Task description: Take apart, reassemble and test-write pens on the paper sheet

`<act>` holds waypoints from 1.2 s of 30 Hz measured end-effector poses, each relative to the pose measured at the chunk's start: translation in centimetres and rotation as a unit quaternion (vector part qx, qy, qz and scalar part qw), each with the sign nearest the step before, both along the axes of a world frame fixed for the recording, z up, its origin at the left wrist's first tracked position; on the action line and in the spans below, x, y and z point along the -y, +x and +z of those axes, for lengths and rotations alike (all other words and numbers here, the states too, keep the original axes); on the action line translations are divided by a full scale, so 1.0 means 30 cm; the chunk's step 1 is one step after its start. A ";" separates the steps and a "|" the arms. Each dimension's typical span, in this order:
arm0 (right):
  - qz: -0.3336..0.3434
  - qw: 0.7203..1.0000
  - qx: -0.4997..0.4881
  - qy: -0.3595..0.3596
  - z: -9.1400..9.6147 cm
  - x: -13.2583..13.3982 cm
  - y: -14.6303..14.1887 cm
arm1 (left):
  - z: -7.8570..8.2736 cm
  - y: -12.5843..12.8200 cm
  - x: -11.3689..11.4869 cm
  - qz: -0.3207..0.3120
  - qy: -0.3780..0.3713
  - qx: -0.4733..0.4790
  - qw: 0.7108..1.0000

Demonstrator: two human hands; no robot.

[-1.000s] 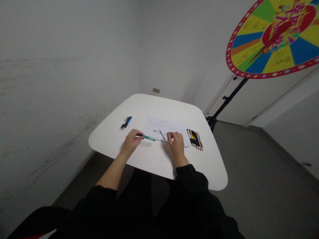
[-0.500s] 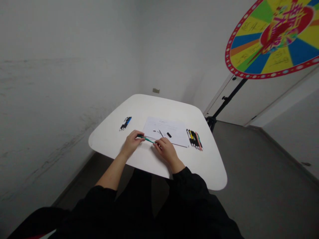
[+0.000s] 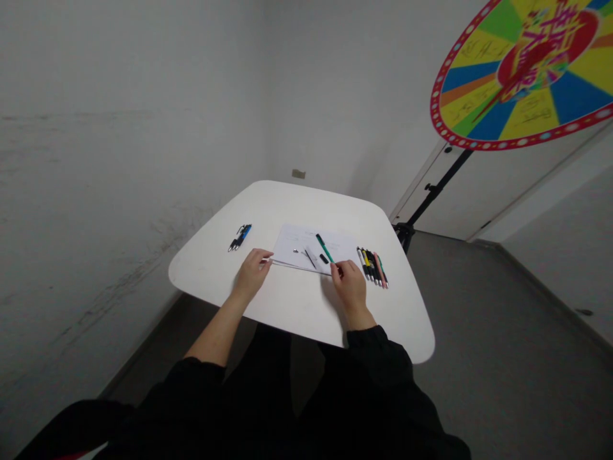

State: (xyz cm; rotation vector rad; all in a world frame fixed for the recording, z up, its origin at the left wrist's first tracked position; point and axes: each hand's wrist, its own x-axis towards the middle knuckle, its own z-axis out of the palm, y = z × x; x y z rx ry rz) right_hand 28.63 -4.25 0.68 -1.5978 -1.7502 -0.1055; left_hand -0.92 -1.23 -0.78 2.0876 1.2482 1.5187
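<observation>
Counter [image 3: 287,300]: in the head view, a smooth white top with rounded corners, standing near the corner of the room, its near edge just in front of the person's dark-clothed lap.
Walls [image 3: 143,128]: pale grey, with dark scuffs low on the left; a small tan patch [image 3: 298,173] shows on the far one.
Prize wheel [image 3: 520,73]: many-coloured with a red rim, on a black stand [image 3: 438,188] at the right, above a dark grey floor [image 3: 498,332].
Green pen [image 3: 325,247]: over the right part of a white sheet [image 3: 291,237] — its long axis slants from far left to near right, the dark end pointing away from the person; which end is the tip is too small to tell.
Right hand [image 3: 348,281]: thumb and fingers pinched on the pen's near end.
Left hand [image 3: 252,273]: fingers curled together at the sheet's near left corner — whether they grip anything, I cannot tell.
Loose parts: a short black piece [image 3: 324,259] and a thin dark rod [image 3: 310,257] lie on the sheet, left of the right hand.
Pen groups: blue and black pens [image 3: 240,237] at the left, a mixed row [image 3: 373,268] at the right.
</observation>
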 end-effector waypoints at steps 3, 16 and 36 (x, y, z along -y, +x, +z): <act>-0.048 0.998 0.036 -0.017 -0.008 -0.007 0.050 | -0.008 0.004 -0.001 0.014 0.032 -0.102 0.994; -0.123 0.977 0.130 -0.114 -0.003 -0.008 0.047 | -0.039 0.031 0.007 0.014 0.036 -0.255 0.966; -0.121 0.979 0.085 -0.139 0.004 0.004 0.047 | -0.040 0.035 0.001 0.018 0.031 -0.255 0.966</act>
